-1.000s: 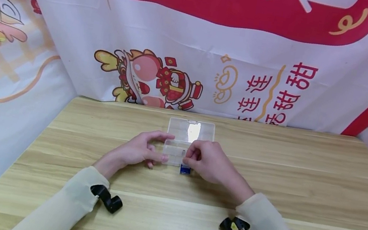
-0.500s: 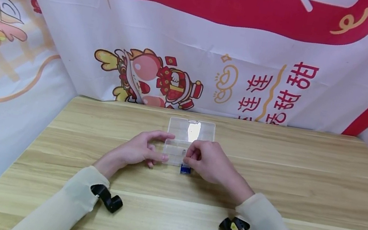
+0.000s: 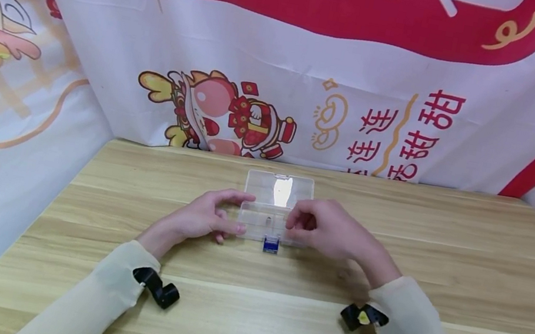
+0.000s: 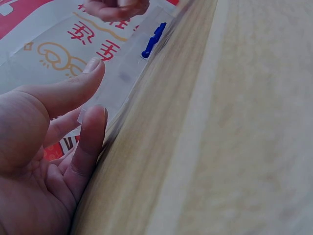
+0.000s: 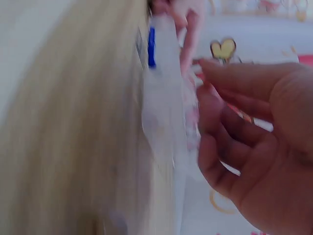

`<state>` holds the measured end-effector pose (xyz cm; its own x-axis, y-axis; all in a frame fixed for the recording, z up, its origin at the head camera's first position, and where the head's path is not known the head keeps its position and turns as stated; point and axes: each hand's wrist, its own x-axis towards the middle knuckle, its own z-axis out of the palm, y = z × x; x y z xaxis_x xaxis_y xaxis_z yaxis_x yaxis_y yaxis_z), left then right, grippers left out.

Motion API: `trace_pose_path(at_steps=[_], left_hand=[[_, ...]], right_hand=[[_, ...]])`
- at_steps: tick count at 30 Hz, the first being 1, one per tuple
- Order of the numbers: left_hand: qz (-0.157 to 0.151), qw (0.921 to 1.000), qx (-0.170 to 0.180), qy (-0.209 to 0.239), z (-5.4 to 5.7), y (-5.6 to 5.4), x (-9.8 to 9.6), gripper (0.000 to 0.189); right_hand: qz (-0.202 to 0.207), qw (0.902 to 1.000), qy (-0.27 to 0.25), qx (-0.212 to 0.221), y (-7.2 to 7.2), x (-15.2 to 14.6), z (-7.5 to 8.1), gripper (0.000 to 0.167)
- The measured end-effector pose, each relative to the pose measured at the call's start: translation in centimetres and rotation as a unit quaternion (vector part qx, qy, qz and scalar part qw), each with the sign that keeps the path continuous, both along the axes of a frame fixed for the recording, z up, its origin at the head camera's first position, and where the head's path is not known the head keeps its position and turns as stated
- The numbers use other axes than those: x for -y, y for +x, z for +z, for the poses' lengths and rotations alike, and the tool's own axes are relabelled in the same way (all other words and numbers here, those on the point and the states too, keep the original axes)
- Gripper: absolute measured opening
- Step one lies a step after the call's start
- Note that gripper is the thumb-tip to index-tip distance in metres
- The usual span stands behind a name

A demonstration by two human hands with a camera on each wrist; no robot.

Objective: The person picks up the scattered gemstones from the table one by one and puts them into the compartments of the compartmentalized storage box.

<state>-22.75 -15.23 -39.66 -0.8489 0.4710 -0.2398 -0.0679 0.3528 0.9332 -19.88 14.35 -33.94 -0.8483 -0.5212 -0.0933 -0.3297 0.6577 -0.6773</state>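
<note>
A clear plastic box (image 3: 253, 231) lies on the table with its lid (image 3: 264, 185) folded back. It has dividers and a blue latch (image 3: 271, 245) at the front edge. My left hand (image 3: 202, 215) holds the left end, index finger at the back corner and thumb at the front corner. A small dark item (image 3: 268, 221) sits in the box near the middle. My right hand (image 3: 329, 228) is over the right end with its fingers curled; blur in the right wrist view hides whether the fingertips pinch anything small.
The wood-grain table (image 3: 241, 317) extends around the box. A printed cloth (image 3: 267, 47) hangs behind the table, with more cloth along both sides. Black wrist cameras (image 3: 163, 293) sit on both sleeves.
My right hand has moved to the right, from beside the blue latch to the box's right end, uncovering the latch and the middle compartments. The left hand and the box stay put.
</note>
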Motion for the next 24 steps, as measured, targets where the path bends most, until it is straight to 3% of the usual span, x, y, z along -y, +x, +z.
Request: trace_pose_path(at_steps=[6,10,24], left_hand=[[0.003,1.0,-0.004,-0.002,0.2,0.1,-0.1,0.074],[0.003,1.0,-0.003,-0.002,0.3,0.2,-0.2,0.073],[0.003,1.0,-0.001,-0.001,0.4,0.2,-0.2,0.074]], right_hand=[[0.083,0.9954,0.02,0.044,-0.7,-3.0,0.1,0.011],[0.115,0.9892,0.031,0.085,-1.2,-4.7,0.3,0.015],[0.141,0.9637,0.072,0.215,-1.8,-7.7,0.2,0.022]])
